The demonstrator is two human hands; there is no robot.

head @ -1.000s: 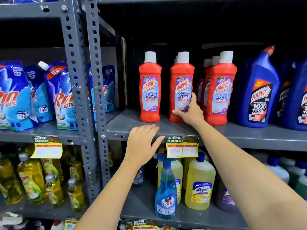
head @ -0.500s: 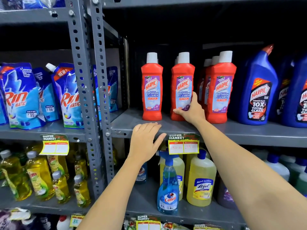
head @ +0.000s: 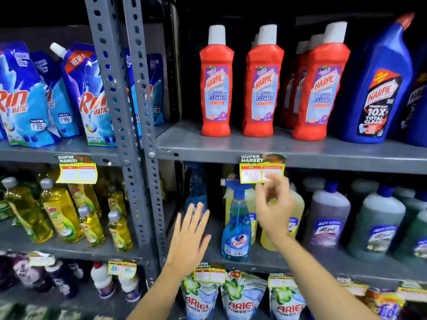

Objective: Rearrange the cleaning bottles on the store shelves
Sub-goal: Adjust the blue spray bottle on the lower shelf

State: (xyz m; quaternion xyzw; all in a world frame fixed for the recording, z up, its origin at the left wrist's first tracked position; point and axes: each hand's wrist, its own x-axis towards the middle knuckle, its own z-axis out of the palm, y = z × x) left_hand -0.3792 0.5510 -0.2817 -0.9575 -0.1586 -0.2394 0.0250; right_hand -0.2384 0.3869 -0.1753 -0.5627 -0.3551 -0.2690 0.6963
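Note:
Three red Harpic bathroom cleaner bottles stand in a front row on the upper grey shelf (head: 231, 147): the left one (head: 216, 88), the middle one (head: 263, 88), the right one (head: 320, 93), with more red bottles behind. My left hand (head: 190, 236) is spread flat and empty, in front of the lower shelf to the left of a blue Colin spray bottle (head: 236, 229). My right hand (head: 273, 209) is blurred, fingers loosely curled with nothing in them, just below the price tag (head: 262, 168) and in front of a yellow Lizol bottle (head: 298, 211).
Blue Harpic toilet cleaner bottles (head: 379, 88) stand at the upper right. Purple (head: 328, 218) and green (head: 379, 227) cleaner bottles fill the lower shelf's right. A perforated grey upright (head: 129, 125) splits the racks; Rin pouches (head: 23, 100) and yellow dish-liquid bottles (head: 57, 213) sit to the left. Ariel pouches (head: 245, 299) hang below.
My right hand let go of the middle red bottle and dropped below the shelf edge. My left hand left the shelf lip and moved down. The view tilted down.

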